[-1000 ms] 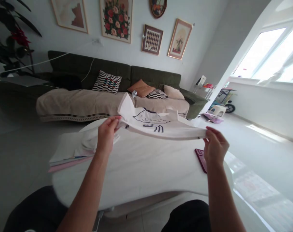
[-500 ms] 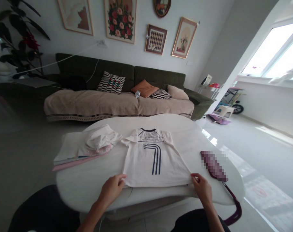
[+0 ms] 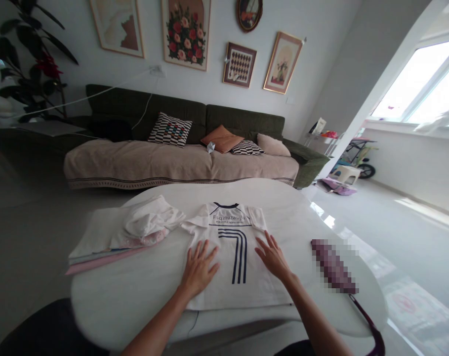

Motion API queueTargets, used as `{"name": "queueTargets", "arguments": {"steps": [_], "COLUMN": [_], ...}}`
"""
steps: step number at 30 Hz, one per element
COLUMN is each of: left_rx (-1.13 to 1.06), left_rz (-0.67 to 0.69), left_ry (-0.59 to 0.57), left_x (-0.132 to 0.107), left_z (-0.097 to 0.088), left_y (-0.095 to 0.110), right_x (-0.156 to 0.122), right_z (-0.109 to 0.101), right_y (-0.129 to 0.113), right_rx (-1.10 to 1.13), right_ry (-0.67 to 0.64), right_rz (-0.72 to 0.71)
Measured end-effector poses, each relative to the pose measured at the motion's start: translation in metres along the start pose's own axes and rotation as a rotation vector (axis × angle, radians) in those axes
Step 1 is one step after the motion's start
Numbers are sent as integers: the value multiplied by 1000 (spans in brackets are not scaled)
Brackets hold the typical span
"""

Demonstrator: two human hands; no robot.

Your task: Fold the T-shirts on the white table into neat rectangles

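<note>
A white T-shirt with a dark striped number 7 and lettering lies spread on the white table, its dark collar pointing away from me. My left hand rests on the shirt's left side, palm down with fingers spread. On the right side, my right hand lies on the cloth beside the number, its fingers stretched out. Neither hand grips the fabric. The shirt's short sleeves reach out to both sides near the collar.
Left on the table is a stack of folded clothes with a crumpled white garment on top. A purple strapped item, partly pixelated, lies at the right edge. Beyond the table stands a green sofa with cushions.
Both hands have let go of the shirt's bottom corners and moved up onto its body, now flat with fingers spread. The view has shifted slightly.
</note>
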State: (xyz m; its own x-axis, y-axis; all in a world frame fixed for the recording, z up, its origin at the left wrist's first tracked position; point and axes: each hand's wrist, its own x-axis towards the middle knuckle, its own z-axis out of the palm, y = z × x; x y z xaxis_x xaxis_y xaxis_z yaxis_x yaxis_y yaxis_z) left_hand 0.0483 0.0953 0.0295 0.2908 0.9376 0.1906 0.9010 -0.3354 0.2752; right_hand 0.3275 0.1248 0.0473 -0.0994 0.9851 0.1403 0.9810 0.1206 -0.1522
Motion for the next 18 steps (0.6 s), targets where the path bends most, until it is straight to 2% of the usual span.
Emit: {"name": "queueTargets", "arguments": {"steps": [3, 6, 9, 13, 15, 16, 18], "left_rx": [20, 29, 32, 9, -5, -11, -19], "left_rz": [5, 13, 16, 7, -2, -5, -7], "left_ry": [-10, -24, -17, 6, 8, 5, -6], "left_x": [-3, -2, -1, -2, -2, -3, -3], "left_z": [3, 3, 5, 8, 8, 8, 7], "left_y": [-4, -6, -7, -8, -8, -7, -7], "right_x": [30, 52, 62, 64, 68, 70, 76], "right_z": [6, 6, -3, -18, -17, -14, -2], "right_y": [6, 11, 22, 35, 25, 12, -25], "right_rx": [-20, -21, -22, -48, -58, -61, -48], "right_ry": [-118, -175, -144, -22, 19, 30, 12], "right_rz": [111, 143, 186, 520, 611, 601, 444]}}
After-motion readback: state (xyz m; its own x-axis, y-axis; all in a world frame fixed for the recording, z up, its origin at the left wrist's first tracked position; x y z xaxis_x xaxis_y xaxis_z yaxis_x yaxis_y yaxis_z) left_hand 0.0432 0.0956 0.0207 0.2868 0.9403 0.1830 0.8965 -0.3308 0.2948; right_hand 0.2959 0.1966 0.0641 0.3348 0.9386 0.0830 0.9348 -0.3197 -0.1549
